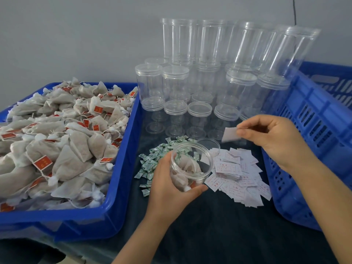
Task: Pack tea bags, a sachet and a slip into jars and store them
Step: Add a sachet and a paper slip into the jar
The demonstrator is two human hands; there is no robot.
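Nearest, the left hand (167, 180) grips an open jar (190, 166) already holding tea bags. Beyond it the right hand (274, 138) pinches a slip (230, 134) above the slip pile (240, 174). The slip step is in hand; next, it likely drops into the jar, then the lid (208, 144) goes on.

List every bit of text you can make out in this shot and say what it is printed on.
Paper slips: red print in a boxed form, with a heading of about three characters; too blurred to quote.
Red tags on the tea bags: faint gold marks, unreadable.
Green-and-white sachets: printed pattern, too small to read.
Slip in the right hand: blank side showing.
Jars and blue crates: no text visible.
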